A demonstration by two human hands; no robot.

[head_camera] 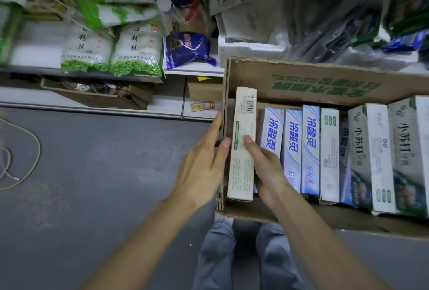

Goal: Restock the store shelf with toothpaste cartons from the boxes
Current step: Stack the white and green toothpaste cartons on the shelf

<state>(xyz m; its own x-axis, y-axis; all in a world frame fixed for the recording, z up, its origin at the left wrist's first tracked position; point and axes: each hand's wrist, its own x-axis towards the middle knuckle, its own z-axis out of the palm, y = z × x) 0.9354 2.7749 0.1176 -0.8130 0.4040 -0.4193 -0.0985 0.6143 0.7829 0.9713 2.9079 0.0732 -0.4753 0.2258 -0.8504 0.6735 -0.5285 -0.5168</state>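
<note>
A brown cardboard box (301,80) with green print stands open on the floor at the right. Several toothpaste cartons stand in a row inside it: blue-and-white ones (292,148) and white-and-green ones (380,157). At the box's left end a pale carton (242,164) is raised above the others. My right hand (267,169) grips this carton from its right side, thumb on its top face. My left hand (204,164) lies along the box's left wall from outside, fingers straight, with the thumb touching the raised carton's left edge.
A low white shelf (192,70) at the back holds green-and-white noodle bags (137,50) and a blue pouch (188,50). Under it sit a shallow cardboard tray (97,97) and a price tag (202,106). A cord (34,150) lies on the grey floor at left. My knees are below the box.
</note>
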